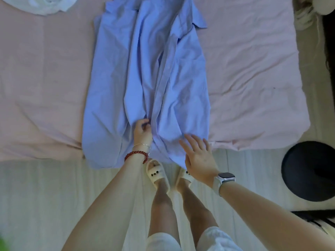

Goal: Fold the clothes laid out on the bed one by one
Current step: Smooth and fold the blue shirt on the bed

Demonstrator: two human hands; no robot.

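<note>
At near edge of bed (pixel 45 69), my left hand (pixel 143 132) pinches button placket of blue shirt (pixel 145 69) near hem, likely to keep front panels aligned. Right hand (pixel 198 156) flat, fingers spread, grasping nothing, smoothing near-right hem. Shirt lies lengthwise, collar far, hem draped over edge. White garment (pixel 45 5) waits far left.

shirt (pixel 145 69) on bed (pixel 244 78), hem overhanging
</note>
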